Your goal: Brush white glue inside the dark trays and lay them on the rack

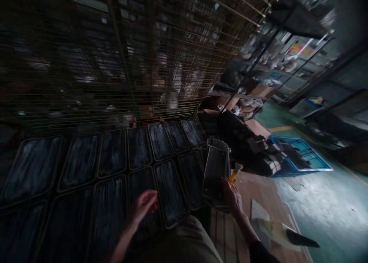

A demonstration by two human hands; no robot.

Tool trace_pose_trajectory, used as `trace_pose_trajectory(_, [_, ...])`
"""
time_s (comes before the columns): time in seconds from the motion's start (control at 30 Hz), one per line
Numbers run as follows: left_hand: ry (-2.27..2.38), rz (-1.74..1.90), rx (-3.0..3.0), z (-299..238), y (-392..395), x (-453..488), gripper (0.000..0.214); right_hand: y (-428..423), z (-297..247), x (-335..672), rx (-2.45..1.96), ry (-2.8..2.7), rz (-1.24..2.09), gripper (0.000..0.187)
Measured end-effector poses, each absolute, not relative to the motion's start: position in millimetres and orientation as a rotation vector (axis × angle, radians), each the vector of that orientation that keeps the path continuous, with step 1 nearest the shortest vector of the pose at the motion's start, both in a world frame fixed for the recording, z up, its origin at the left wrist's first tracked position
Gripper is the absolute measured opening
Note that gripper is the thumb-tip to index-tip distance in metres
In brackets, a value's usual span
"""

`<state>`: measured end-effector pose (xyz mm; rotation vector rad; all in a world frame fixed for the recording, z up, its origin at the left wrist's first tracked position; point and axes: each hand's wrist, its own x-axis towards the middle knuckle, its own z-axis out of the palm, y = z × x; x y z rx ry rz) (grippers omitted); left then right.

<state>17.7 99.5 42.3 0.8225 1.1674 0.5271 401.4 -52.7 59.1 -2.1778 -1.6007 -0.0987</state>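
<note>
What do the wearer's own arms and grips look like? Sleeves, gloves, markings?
Left grip and right grip: five-fingered human hands, no gloves. Right forearm bare up to a dark sleeve; left forearm bare as far as it shows. No cables or markings visible; too dim for finer detail.
</note>
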Motion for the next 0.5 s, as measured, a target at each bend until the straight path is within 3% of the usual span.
trace_pose_trajectory(0.23, [1.136,0.428,1.134,12.8,38.8,207.2,0.033,-67.8,45.6,436.5,-2.06,-1.696,0.003,0.045])
trace_pose_trajectory(0.33, [1.208,0.378,1.218,11.8,36.2,229.7,0.023,-64.3,68.2,448.6,-2.007,-1.731,0.14,0.043])
trace_pose_trajectory(0.5, [1.164,0.485,1.227,7.8,30.2,231.5,0.028,-38.0,124.4,472.1,-1.956,-1.743,0.388,0.043])
